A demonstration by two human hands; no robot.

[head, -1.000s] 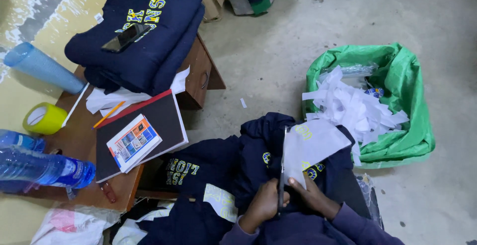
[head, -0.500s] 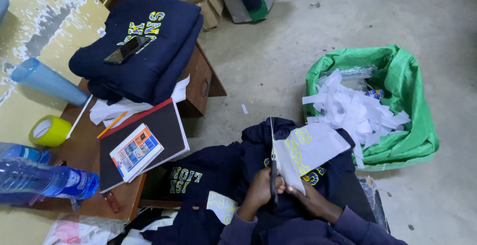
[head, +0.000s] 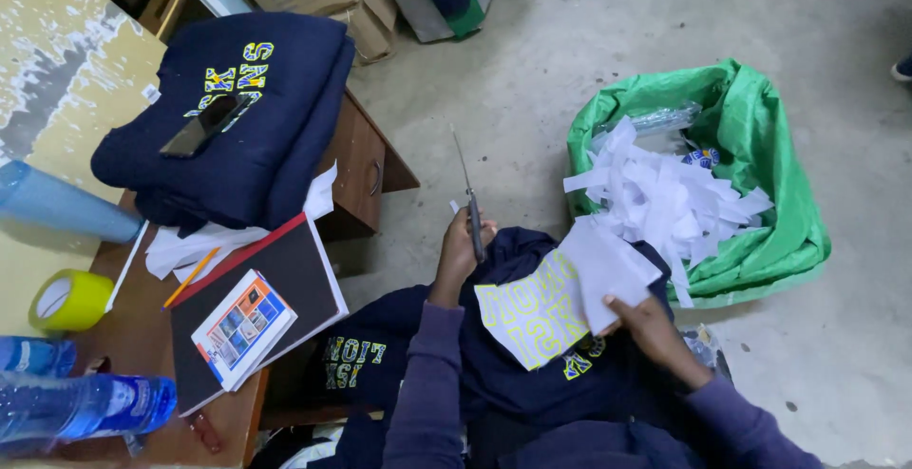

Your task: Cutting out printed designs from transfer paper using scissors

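Note:
My left hand [head: 460,252] is closed around a pair of scissors [head: 467,195], blades together and pointing up and away over the concrete floor. My right hand [head: 644,323] pinches the right edge of a white transfer sheet with yellow block letters [head: 556,300]. The sheet lies tilted over a navy sweatshirt [head: 518,374] on my lap. The scissors are apart from the sheet, just left of its upper edge. A second navy garment with yellow lettering [head: 356,364] hangs at my left knee.
A green bag [head: 760,127] holding white paper scraps [head: 665,198] stands on the floor at right. On the wooden desk [head: 142,345] at left: folded navy sweatshirts [head: 247,136] with a phone [head: 198,127] on top, a black notebook [head: 275,298], yellow tape [head: 68,300], water bottles [head: 81,407].
My hands have separated. The left hand lifted the scissors off the sheet and up to the left; the right hand carried the sheet rightward and turned it flatter over my lap.

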